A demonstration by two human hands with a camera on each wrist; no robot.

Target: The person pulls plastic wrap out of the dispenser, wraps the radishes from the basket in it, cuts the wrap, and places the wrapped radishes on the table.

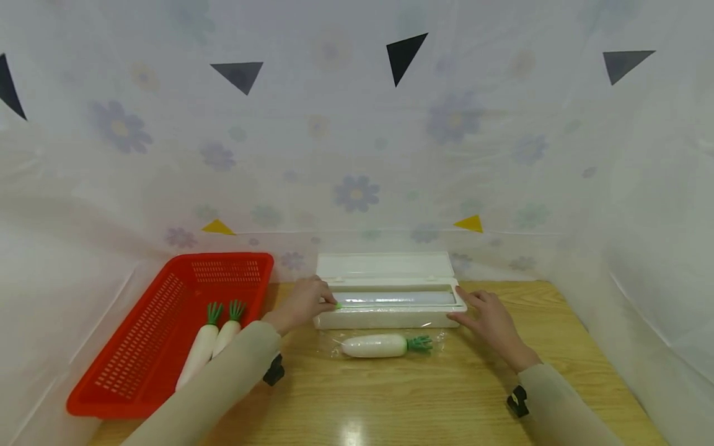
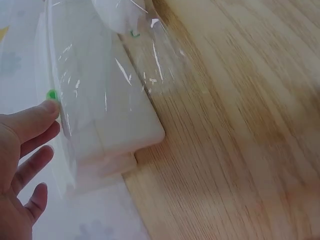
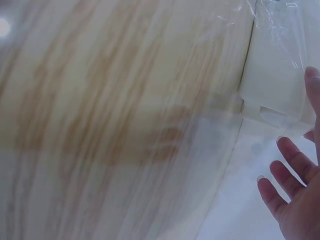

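Note:
A white cling film dispenser [image 1: 385, 319] lies lengthwise on the table, its lid [image 1: 385, 265] raised at the back and a film roll [image 1: 401, 298] inside. My left hand [image 1: 304, 302] pinches the small green slide cutter [image 2: 51, 94] at the dispenser's left end. Around the right end, my right hand [image 1: 489, 319] grips with the thumb at the front and a finger at the back corner; its other fingers spread loosely in the right wrist view. In front lies a white radish [image 1: 374, 345] with green stalks, covered by clear film [image 2: 160, 65] draping from the dispenser.
A red perforated basket [image 1: 266, 272] stands on the left with two white radishes [image 1: 199, 350] in it, partly behind my left sleeve. The wooden table [image 1: 413, 402] ends at a floral-patterned curtain [image 1: 357, 142] behind; pale sheets hang at both sides.

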